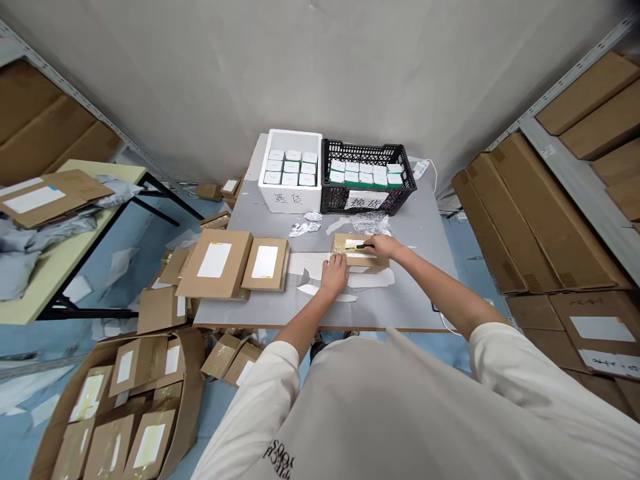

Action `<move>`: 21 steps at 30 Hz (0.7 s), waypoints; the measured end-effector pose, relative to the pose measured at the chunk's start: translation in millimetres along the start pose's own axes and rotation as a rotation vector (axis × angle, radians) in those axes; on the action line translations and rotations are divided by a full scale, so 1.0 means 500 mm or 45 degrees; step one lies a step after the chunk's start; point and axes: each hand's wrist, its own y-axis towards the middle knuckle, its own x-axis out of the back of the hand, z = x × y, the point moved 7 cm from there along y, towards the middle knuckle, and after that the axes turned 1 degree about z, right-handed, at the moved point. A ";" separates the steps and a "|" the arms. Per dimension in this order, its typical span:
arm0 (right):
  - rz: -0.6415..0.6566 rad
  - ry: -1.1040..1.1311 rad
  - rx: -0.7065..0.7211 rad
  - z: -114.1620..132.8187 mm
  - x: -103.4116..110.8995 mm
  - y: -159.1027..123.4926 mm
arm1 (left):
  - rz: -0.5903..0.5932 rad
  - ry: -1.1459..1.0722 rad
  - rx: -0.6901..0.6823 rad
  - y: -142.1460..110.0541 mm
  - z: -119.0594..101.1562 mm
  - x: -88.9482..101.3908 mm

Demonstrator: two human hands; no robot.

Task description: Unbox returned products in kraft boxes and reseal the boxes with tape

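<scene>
Box (373, 263) lengthwise with worktop's front edge (400, 313); left hand (335, 272) on left end, fingers together; right hand (383, 246) gripping cutter (359, 247).

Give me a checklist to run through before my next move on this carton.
1. Left hand braced on the carton: ok, it touches the left end.
2. Right hand holding the black-handled tool: ok.
3. Left fingers well away from the tool's tip: not ok, they look close.
4. Tape on the carton cut through: cannot tell, too small to see.
5. Tabletop free of scraps: not ok, plastic wrap and crumpled paper lie beyond the hands.
</scene>
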 end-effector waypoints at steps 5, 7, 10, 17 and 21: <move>-0.034 -0.008 -0.005 -0.005 0.002 -0.017 | 0.022 0.016 0.041 0.015 0.000 0.000; -0.052 -0.006 -0.017 -0.006 0.002 -0.019 | 0.038 0.010 0.043 0.021 0.001 0.000; -0.028 -0.001 -0.085 -0.023 -0.008 -0.027 | 0.062 0.016 0.044 0.025 0.002 0.000; -0.030 0.040 -0.104 -0.089 -0.024 -0.063 | 0.089 0.090 0.043 0.025 0.000 -0.003; 0.003 0.015 -0.152 -0.130 -0.031 -0.082 | 0.093 0.107 0.037 0.029 -0.002 -0.004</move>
